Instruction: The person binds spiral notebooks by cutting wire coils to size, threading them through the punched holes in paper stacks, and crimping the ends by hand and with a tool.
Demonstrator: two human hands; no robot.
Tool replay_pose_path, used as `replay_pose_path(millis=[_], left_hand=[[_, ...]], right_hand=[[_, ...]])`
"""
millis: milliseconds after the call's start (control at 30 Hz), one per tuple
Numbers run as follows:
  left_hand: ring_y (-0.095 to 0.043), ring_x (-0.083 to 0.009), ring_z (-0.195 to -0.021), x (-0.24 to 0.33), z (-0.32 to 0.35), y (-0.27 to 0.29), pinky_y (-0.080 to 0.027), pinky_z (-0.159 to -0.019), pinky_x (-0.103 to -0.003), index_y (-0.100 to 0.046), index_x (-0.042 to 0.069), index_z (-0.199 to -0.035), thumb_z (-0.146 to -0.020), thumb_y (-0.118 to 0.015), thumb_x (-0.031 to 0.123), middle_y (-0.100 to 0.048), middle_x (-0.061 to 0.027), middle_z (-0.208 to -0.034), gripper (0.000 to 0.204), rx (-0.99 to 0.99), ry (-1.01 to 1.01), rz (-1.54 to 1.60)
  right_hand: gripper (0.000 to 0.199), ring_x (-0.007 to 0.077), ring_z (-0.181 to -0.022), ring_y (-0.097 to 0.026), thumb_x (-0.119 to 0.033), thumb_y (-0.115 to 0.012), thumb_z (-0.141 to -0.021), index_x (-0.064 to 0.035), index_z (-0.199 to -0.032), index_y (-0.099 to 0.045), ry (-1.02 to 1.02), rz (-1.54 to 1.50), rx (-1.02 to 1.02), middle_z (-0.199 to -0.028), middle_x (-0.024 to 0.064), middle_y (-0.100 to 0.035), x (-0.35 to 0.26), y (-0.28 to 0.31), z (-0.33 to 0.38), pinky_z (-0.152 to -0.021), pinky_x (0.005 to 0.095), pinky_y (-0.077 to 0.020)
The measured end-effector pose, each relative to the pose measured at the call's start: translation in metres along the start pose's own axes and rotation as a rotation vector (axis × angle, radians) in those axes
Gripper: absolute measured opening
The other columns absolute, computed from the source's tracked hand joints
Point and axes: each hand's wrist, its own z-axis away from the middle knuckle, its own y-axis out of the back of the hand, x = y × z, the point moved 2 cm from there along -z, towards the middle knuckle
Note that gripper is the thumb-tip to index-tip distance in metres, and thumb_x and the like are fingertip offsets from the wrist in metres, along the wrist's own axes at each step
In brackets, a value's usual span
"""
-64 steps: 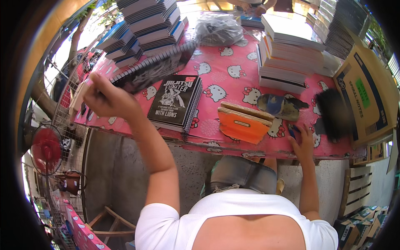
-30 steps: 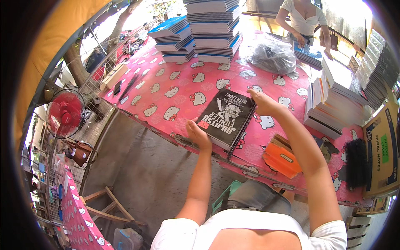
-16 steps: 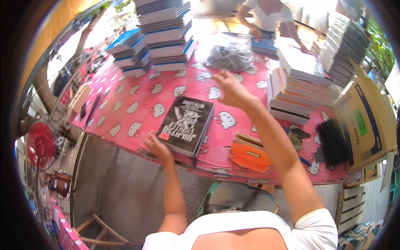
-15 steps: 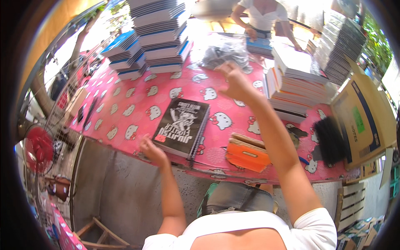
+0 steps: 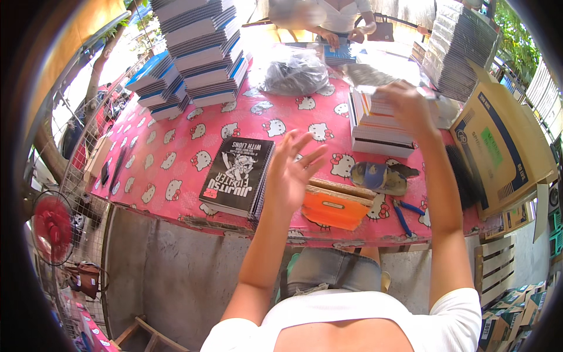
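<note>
Two hands were raised above the tabletop [image 5: 176,158], which carried a pink cloth printed with white cat figures. The left hand [image 5: 291,173] had its fingers [image 5: 302,144] spread wide and held nothing; it hovered just above the near edge of the tabletop, between a black spiral-bound notebook [image 5: 237,176] and an orange box [image 5: 334,206]. The right hand [image 5: 407,108] was lifted over a short stack of notebooks [image 5: 378,129] toward the right side of the tabletop; its fingers were curled around a thin clear plastic sheet [image 5: 437,100], though the grip was blurred and could not be told exactly.

The black spiral-bound notebook lay flat near the near edge, left of centre, with its cover up and its spiral toward the right. The orange box rested at the near edge, just beside that notebook. A blue sandal [image 5: 378,178] lay beside the box, and blue-handled pliers [image 5: 403,214] lay close to the near right corner. A black brush [image 5: 463,179] lay at the right edge, next to a yellow and blue cardboard carton [image 5: 498,149].

A tall pile of notebooks [image 5: 202,50] stood at the far left, with a lower blue-covered pile [image 5: 155,88] beside it. A grey plastic bag [image 5: 296,73] sat at the far edge. Another person's hands [image 5: 343,38] were at the far side.
</note>
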Motion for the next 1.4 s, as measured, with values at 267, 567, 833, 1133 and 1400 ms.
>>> replay_pose_path(millis=[267, 567, 833, 1133, 1400], left_hand=[[-0.061, -0.0096, -0.082, -0.011, -0.011, -0.007, -0.051, -0.074, -0.026, -0.058, 0.0, -0.109, -0.089, -0.063, 0.003, -0.066, -0.0042, -0.095, 0.021, -0.171, -0.275, -0.701], [-0.057, -0.0062, -0.08, 0.002, -0.004, -0.012, -0.046, -0.073, -0.023, -0.062, 0.0, -0.104, -0.083, -0.07, 0.003, -0.066, -0.0007, -0.088, 0.022, -0.408, -0.388, -0.995], [-0.052, -0.0206, -0.114, -0.036, 0.02, 0.071, -0.04, -0.098, -0.032, -0.039, -0.001, -0.134, -0.08, -0.073, 0.004, -0.055, -0.0124, -0.123, 0.064, 0.038, -0.1, -0.651], [-0.039, -0.026, -0.132, 0.02, 0.051, -0.004, -0.025, -0.111, -0.044, -0.04, -0.002, -0.137, -0.094, -0.053, 0.04, -0.046, -0.0117, -0.138, 0.062, -0.103, -0.574, -0.745], [-0.047, -0.0199, -0.121, 0.063, 0.133, -0.135, -0.028, -0.107, -0.049, -0.051, 0.007, -0.126, -0.094, -0.044, 0.033, -0.056, -0.0082, -0.122, 0.042, -1.227, -0.144, -0.202]], right_hand=[[0.038, 0.0237, -0.1, -0.059, -0.007, -0.071, -0.071, -0.0051, -0.108, -0.065, -0.184, -0.273, 0.284, -0.105, 0.0072, -0.065, -0.102, 0.025, 0.103, -0.089, 0.035, -0.0459], [0.037, 0.0167, -0.069, -0.062, 0.004, -0.074, -0.072, 0.0002, -0.106, -0.061, -0.724, -0.774, 0.226, -0.083, 0.0063, -0.068, -0.095, -0.017, 0.205, -0.063, 0.0284, -0.0502], [0.06, 0.017, -0.113, -0.052, -0.004, -0.071, -0.079, -0.0047, -0.132, -0.043, -0.778, -0.858, -0.056, -0.122, 0.0086, -0.054, -0.116, -0.051, 0.225, -0.094, 0.0306, -0.0423], [0.065, 0.0329, -0.122, -0.049, -0.025, -0.075, -0.079, -0.0009, -0.132, -0.046, -0.872, -0.315, 0.085, -0.136, 0.0191, -0.046, -0.03, 0.0, 0.257, -0.1, 0.0402, -0.0395], [0.035, 0.0379, -0.116, -0.049, -0.019, -0.074, -0.074, -0.0062, -0.106, -0.064, -0.846, 0.318, -0.015, -0.13, 0.0188, -0.048, 0.079, 0.042, 0.275, -0.096, 0.0446, -0.0417]])
